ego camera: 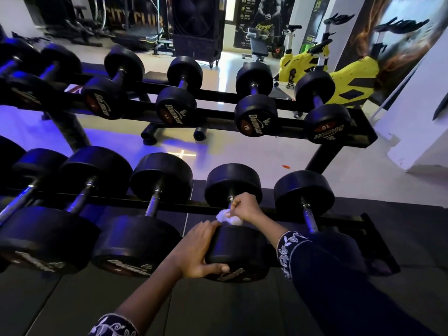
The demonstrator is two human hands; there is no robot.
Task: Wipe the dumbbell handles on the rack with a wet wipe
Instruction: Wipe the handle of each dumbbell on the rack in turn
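right hand (245, 206) clutching one wet wipe (224, 215), left hand (194, 248) gripping one dumbbell (242, 248)

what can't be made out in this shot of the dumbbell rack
1. Head view: most of the handle of the dumbbell being wiped, covered by the right hand and the wet wipe.
2. Head view: that dumbbell's weight marking, blurred and seen at a steep slant on the head that the left hand grips.
3. Head view: the leftmost dumbbells, cut off by the frame's left edge.
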